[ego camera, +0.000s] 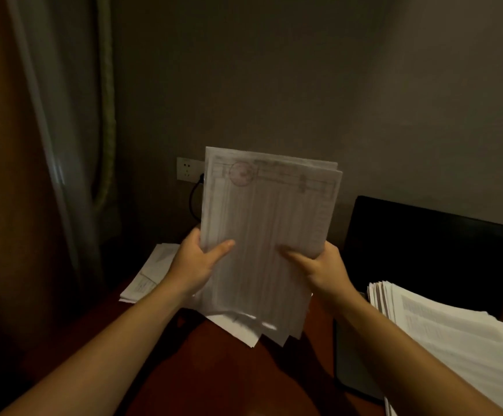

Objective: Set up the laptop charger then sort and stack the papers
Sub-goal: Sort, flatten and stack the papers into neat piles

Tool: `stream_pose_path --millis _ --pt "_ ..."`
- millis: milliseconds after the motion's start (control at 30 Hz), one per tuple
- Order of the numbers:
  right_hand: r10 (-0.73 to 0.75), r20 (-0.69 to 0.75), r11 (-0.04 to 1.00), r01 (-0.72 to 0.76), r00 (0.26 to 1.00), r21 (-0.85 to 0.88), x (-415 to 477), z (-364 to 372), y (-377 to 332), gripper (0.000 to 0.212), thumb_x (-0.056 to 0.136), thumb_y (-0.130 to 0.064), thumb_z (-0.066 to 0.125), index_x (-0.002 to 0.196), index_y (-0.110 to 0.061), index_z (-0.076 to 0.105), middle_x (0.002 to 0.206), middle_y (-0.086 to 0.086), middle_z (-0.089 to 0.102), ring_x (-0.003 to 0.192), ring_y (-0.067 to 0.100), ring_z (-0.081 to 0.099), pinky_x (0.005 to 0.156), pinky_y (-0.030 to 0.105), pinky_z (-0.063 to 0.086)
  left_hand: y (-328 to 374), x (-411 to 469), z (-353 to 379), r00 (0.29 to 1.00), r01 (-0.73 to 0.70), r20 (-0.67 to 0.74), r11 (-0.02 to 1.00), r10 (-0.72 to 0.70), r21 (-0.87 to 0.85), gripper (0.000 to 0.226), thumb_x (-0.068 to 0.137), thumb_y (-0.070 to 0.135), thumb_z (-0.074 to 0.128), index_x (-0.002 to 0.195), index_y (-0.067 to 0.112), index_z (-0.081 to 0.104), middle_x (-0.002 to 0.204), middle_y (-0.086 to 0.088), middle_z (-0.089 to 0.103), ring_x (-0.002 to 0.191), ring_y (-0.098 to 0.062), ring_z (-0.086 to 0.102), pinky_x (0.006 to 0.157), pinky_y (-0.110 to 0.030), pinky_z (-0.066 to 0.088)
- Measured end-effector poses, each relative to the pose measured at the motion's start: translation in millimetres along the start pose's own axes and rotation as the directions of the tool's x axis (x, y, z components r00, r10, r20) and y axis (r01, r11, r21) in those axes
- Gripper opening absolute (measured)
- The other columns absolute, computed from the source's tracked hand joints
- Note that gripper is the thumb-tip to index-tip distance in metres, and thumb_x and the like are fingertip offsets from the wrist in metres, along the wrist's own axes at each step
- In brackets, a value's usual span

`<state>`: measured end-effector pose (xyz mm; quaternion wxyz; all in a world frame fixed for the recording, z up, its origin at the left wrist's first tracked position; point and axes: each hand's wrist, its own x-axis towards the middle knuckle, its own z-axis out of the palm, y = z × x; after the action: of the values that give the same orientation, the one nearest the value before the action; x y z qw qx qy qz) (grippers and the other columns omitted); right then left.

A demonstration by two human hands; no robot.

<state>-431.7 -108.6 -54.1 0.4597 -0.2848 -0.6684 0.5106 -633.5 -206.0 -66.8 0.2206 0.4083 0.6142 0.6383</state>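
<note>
Left of frame: pale curtain (61, 121) hanging full height, with a green-edged drape (108, 115) beside it. Centre and upper right: plain grey wall (274, 70). Bottom centre: reddish-brown wooden desk (214, 373)

paper stack (466, 334) lies on laptop (424, 250), right.

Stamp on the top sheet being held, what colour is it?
Faded red: a round stamp at the upper left of the top sheet, best in the head view.

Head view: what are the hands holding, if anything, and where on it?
A sheaf of papers, held upright: left hand on its left edge, right hand on its right edge.
</note>
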Motion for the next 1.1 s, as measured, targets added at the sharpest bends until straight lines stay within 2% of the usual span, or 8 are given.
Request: stream_pose_path --millis 167,333,500,567,700,900,1000,1100 --pt "0.034 0.033 0.998 -0.032 0.999 -0.047 -3.9 1.1 -0.8 0.038 0.083 -0.017 0.079 0.117 -0.014 0.063 0.11 0.002 0.072 0.101 0.019 0.072 0.078 0.034 0.062 -5.7 -6.5 -2.0 0.996 0.085 0.011 0.992 -0.085 -0.096 0.047 0.081 0.028 0.081 0.119 0.023 0.052 0.108 0.005 0.066 0.097 -0.01 0.065 0.073 -0.027 0.054" --pt "0.114 0.077 0.979 -0.099 0.99 -0.179 -19.1 -5.8 7.7 0.032 0.085 -0.021 0.078 0.112 -0.025 0.063 0.108 -0.004 0.071 0.1 0.014 0.071 0.084 0.035 0.061 -19.3 -13.3 2.2 0.991 0.134 0.028 0.988 -0.133 -0.074 0.036 0.08 0.026 0.083 0.109 0.018 0.064 0.103 0.0 0.07 0.095 -0.016 0.067 0.073 -0.028 0.054" --pt "0.132 0.098 0.971 -0.109 0.986 -0.213 -36.5 -39.9 -8.4 0.025 0.086 -0.014 0.076 0.108 -0.021 0.064 0.098 0.0 0.073 0.087 0.009 0.073 0.068 0.023 0.06 -8.3 -25.3 22.6 0.97 0.158 0.206 0.978 -0.129 -0.133 0.023 0.084 0.02 0.078 0.103 0.025 0.067 0.099 0.001 0.075 0.088 -0.013 0.073 0.068 -0.023 0.057" --pt "0.148 0.092 0.963 -0.123 0.985 -0.241 -45.6 -58.8 -9.9 0.032 0.086 -0.019 0.076 0.116 -0.02 0.063 0.103 0.001 0.073 0.093 0.012 0.073 0.072 0.025 0.06 -3.3 -32.6 37.1 0.948 0.188 0.285 0.972 -0.142 -0.139 0.021 0.087 0.022 0.075 0.107 0.022 0.067 0.097 0.001 0.077 0.088 -0.015 0.074 0.065 -0.024 0.058" --pt "0.201 -0.012 0.943 -0.196 0.98 -0.27 -68.0 -102.7 -12.5 0.033 0.087 -0.021 0.075 0.118 -0.023 0.064 0.106 0.0 0.074 0.097 0.016 0.073 0.082 0.036 0.062 1.4 -45.9 76.8 0.895 0.244 0.405 0.965 -0.186 -0.097 0.022 0.09 0.023 0.072 0.111 0.015 0.069 0.095 0.0 0.078 0.084 -0.017 0.076 0.064 -0.027 0.059" --pt "0.259 -0.187 0.881 -0.311 0.948 -0.356 -106.0 -176.7 -13.8 0.025 0.09 -0.026 0.072 0.112 -0.026 0.061 0.102 -0.005 0.072 0.084 0.012 0.073 0.062 0.02 0.057 5.9 -68.8 142.7 0.833 0.229 0.52 0.973 -0.192 -0.008 0.016 0.093 0.022 0.069 0.109 0.025 0.068 0.094 0.01 0.077 0.084 -0.009 0.075 0.07 -0.027 0.061" --pt "0.257 -0.284 0.853 -0.355 0.924 -0.383 -123.5 -218.1 -11.1 0.04 0.09 -0.018 0.072 0.126 -0.024 0.056 0.102 -0.011 0.069 0.082 0.009 0.073 0.059 0.016 0.055 7.0 -79.0 176.2 0.822 0.153 0.545 0.986 -0.164 0.065 0.036 0.091 0.022 0.072 0.125 0.028 0.061 0.104 0.011 0.075 0.088 -0.006 0.074 0.075 -0.027 0.06" --pt "0.29 -0.348 0.858 -0.403 0.892 -0.319 -139.6 -255.3 -6.7 0.055 0.091 -0.002 0.068 0.139 -0.022 0.05 0.102 -0.011 0.071 0.082 0.004 0.074 0.062 0.017 0.057 5.0 -89.7 204.8 0.824 0.089 0.548 0.988 -0.145 0.127 0.079 0.086 0.019 0.079 0.149 0.037 0.035 0.103 0.005 0.075 0.085 -0.007 0.074 0.066 -0.022 0.057"
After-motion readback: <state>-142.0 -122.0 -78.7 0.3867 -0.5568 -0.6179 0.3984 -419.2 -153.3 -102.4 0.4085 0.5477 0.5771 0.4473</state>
